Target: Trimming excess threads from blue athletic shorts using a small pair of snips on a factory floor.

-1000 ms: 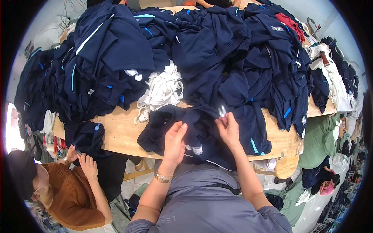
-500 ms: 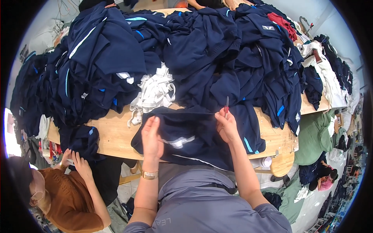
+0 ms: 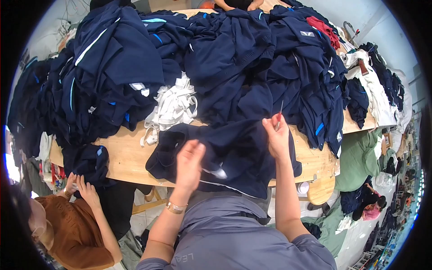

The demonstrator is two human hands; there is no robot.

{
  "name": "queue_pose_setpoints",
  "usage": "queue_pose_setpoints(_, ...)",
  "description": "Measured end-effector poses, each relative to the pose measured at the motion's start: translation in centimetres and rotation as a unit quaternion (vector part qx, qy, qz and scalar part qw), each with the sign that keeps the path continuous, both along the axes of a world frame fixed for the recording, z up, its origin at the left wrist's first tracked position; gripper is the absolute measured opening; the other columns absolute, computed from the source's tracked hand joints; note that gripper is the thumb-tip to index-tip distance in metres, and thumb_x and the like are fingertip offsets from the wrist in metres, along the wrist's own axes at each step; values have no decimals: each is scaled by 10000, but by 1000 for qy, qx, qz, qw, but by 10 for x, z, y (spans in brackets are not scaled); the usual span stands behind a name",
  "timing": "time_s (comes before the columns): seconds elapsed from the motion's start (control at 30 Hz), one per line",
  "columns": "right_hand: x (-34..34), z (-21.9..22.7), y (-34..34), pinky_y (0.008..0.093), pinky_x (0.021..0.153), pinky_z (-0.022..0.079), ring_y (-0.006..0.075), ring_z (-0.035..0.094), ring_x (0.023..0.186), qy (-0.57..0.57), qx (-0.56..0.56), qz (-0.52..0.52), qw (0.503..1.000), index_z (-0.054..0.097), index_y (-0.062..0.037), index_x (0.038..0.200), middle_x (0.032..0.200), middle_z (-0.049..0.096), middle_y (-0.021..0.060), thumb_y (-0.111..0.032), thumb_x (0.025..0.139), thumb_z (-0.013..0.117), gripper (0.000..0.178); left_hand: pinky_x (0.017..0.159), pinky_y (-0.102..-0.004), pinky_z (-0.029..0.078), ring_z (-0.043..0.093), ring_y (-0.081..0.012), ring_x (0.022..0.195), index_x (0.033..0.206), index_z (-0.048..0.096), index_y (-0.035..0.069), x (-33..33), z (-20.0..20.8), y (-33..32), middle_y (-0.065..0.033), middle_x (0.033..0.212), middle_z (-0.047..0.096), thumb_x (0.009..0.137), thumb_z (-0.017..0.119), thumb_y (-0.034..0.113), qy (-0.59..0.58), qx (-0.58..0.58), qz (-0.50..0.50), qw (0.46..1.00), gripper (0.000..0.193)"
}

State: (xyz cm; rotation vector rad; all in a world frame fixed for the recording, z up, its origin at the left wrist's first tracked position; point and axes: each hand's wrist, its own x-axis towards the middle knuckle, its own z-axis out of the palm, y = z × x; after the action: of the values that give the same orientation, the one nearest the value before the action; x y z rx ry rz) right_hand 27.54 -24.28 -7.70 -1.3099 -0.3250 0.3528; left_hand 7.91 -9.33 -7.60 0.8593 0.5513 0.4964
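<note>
A navy garment [image 3: 234, 148] with a white patch and thin white piping lies in front of me over the table's near edge. My right hand [image 3: 277, 135] is closed round a slim pointed tool with a red handle [image 3: 279, 118], its metal tip upward. That hand is at the garment's upper right edge; whether it also pinches cloth I cannot tell. Above the garment's left part is my left hand [image 3: 190, 164], fingers curled and smeared by motion. Just right of it, the white patch [image 3: 218, 173] is blurred too.
Large heaps of navy garments [image 3: 229, 58] cover the far side of the wooden table [image 3: 126, 155]. White tape strips [image 3: 173, 105] are piled left of centre. A co-worker in a brown top [image 3: 76, 229] handles navy cloth at the left. Another person's hands show at the far edge.
My left hand has left the garment's upper edge and moved right and down over the cloth. My right hand has shifted right and up with the tool. The cloth's upper edge has gone slack.
</note>
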Motion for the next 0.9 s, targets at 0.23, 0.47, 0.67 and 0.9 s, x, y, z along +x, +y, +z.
queue_pose_setpoints(0.23, 17, -5, -9, 178, 579, 334, 32, 362, 637, -63, -62, -81, 993, 413, -95, 756, 683, 398, -48, -40, 846, 621, 232, 671, -160, 410, 493, -16, 730, 1082, 542, 37, -14, -20, -51, 54, 803, 548, 884, 590, 114, 48, 31, -103, 993, 217)
queue_pose_setpoints(0.47, 36, -31, -35, 191, 578, 402, 53, 480, 610, -240, -171, -246, 923, 466, -33, 844, 698, 544, 4, -93, 875, 599, 149, 727, -312, 504, 636, -226, 833, 954, 653, 47, -31, 22, -38, -111, 936, 654, 813, 647, 155, 101, 368, -265, 886, 178)
queue_pose_setpoints(0.67, -26, -13, -1, 191, 561, 423, 57, 539, 604, -143, -164, -91, 972, 449, -34, 856, 665, 527, 1, -100, 882, 592, 159, 682, -381, 472, 584, -307, 760, 987, 556, 41, -27, -15, 35, -118, 815, 609, 776, 683, 206, 316, 660, 75, 677, 297)
queue_pose_setpoints(0.9, -85, -10, 30, 204, 505, 435, 68, 548, 544, -73, -140, 88, 984, 425, -30, 832, 662, 530, 21, -68, 865, 595, 177, 698, -275, 489, 622, -169, 759, 967, 604, -12, -24, -18, 73, -77, 868, 658, 890, 580, 286, 218, 216, -135, 942, 309)
